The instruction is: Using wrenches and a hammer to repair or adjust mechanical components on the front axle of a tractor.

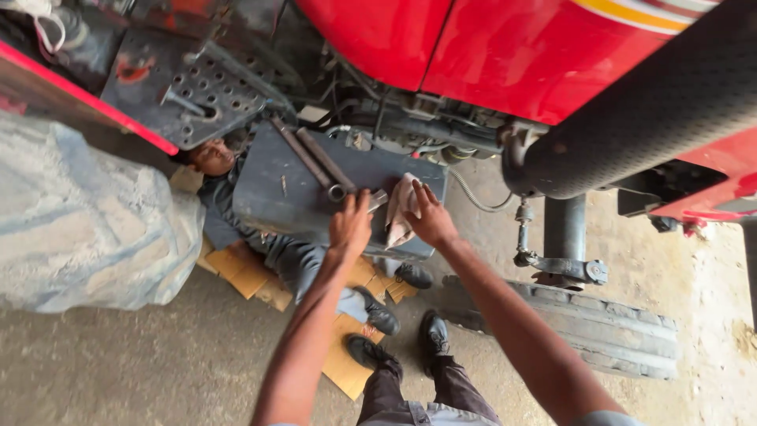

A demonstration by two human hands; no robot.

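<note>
1. Step in hand, as judged: both hands work on the flat top of a dark grey metal box slung under the red vehicle body, at the stage of laying hold of tools and cloth.
2. Left hand: rests palm down on the box top, fingers spread and released, fingertips at the ring end of a long wrench. It grasps nothing; contact with the ring end cannot be confirmed.
3. Right hand: fingers extended onto a pale rag that lies on the right part of the box top and drapes over its near edge. The fingers press on the rag but are not clenched around it.
4. Tool location: the wrench lies diagonally across the box top, from far left toward the hands. A second bar lies just beside it, parallel.
5. The next move calls for closing the left fingers around the wrench end and lifting it clear without pushing the neighbouring bar.
6. Edges: the near edge of the box lies directly below both hands. A black exhaust pipe stands to the right, hoses and linkage just beyond the box.
7. Open room: a second person lies on cardboard under the box. A tyre lies near right. Free floor remains near left.
</note>
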